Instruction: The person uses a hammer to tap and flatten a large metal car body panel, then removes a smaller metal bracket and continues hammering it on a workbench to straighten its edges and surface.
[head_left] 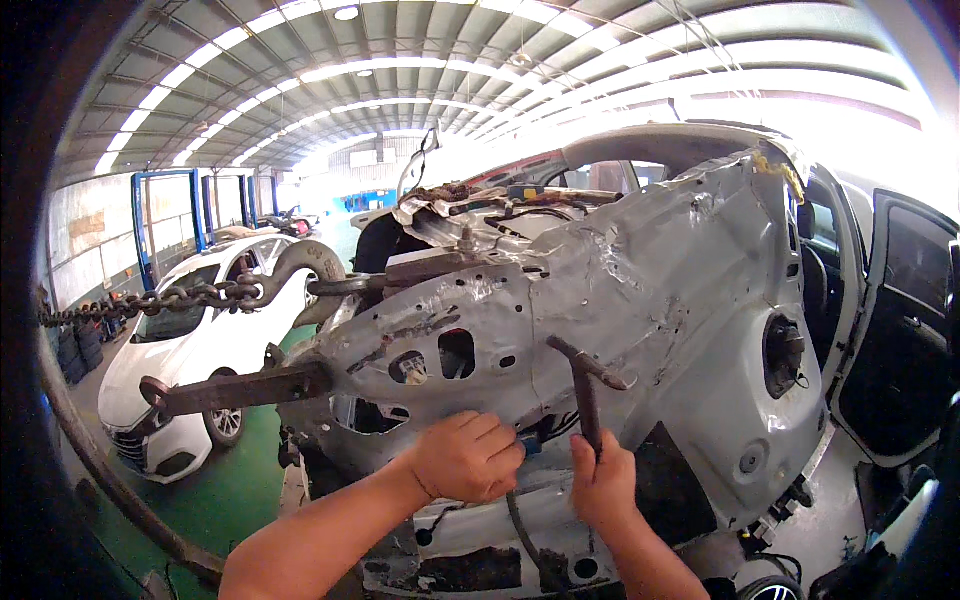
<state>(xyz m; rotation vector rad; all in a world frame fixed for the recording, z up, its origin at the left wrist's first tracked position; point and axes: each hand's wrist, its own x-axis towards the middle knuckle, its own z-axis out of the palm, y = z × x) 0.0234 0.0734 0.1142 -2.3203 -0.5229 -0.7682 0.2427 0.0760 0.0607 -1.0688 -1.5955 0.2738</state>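
— Fingers (pixel 500 455) first: ours on the left hand (pixel 468 457) are curled into a tight fist against the dented panel (pixel 640 290), knuckles up, with a small blue tool (pixel 530 443) poking out on the thumb side. We grip it there, just below the row of cut-outs in the grey metal.

— And our right hand (pixel 600 480)?

— It is clenched round the handle of the hammer (pixel 588 385), low on the shaft. The handle rises nearly straight from our fist, and the head lies crosswise at the top, tilted, touching or just off the panel; we cannot tell which.

— How do our arms lie?

— Both forearms come up from the lower edge. The left one slants in from the lower left, wrist bent slightly so the fist presses forward. The right one rises steeper, wrist straight under the hammer. The two hands sit just beside each other, the blue tool between them.

— What is round us?

— A chain (pixel 150 303) runs taut from the left to a hook (pixel 310 265) clamped on the crumpled car body. A rusty flat bar (pixel 240 388) juts from the panel's left end. A white car (pixel 190 350) stands on the green floor (pixel 230 500) behind.
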